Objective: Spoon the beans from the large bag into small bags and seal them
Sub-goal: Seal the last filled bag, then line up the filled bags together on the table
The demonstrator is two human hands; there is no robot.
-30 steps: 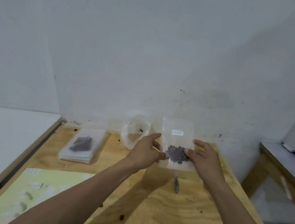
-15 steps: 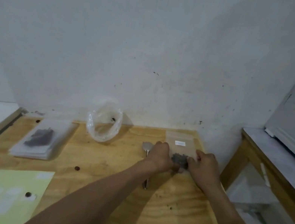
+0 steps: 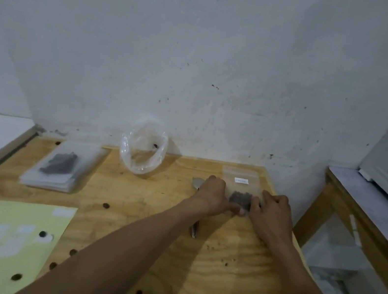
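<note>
Both hands are pinching the near edge of a small bag (image 3: 240, 188) lying flat on the wooden table (image 3: 142, 200) — the left hand (image 3: 213, 194) at its left corner, the right hand (image 3: 272, 210) at its right, fingers curled. Likely they are pressing the strip closed while the beans (image 3: 241, 198) are sitting clustered between them. A spoon (image 3: 193, 224) is lying partly under the left wrist. The bag's white label (image 3: 241, 180) is too blurred to read. The large bag (image 3: 142, 153) is standing open by the wall — filled small bags (image 3: 60, 164) are stacked at far left, near a green sheet (image 3: 3, 237).

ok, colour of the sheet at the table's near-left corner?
Pale yellow-green sheet with blurred whitish patches; seen in the head view, the only one.
</note>
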